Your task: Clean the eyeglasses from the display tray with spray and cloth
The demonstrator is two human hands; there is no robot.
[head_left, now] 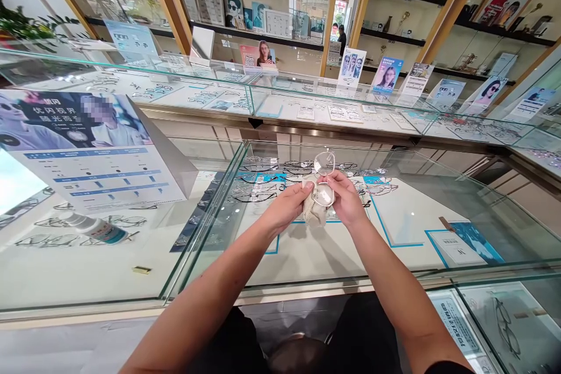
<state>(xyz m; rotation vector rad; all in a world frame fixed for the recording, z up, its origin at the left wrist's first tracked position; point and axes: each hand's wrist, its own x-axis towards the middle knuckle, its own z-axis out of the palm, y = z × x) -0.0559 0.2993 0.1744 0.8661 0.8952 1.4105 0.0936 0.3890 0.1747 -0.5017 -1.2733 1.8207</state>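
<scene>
Above the glass display case I see a pair of eyeglasses [325, 162] with thin rims, turned so one lens is above the other. My right hand [348, 198] pinches the frame near its bridge, between the two lenses. A beige cleaning cloth [314, 214] is bunched in my left hand [291, 204], its fingers closed on it beside the lower lens. Part of the cloth lies against that lens, and its lower end hangs down. The temples of the glasses are mostly hidden by my fingers.
Several eyeglass frames [252, 190] lie in the display case [302, 272] beneath my hands. On the left glass top stand a white spray bottle [97, 228] and a tent-shaped sign [100, 152]. A second glass counter [280, 90] with upright cards runs across behind.
</scene>
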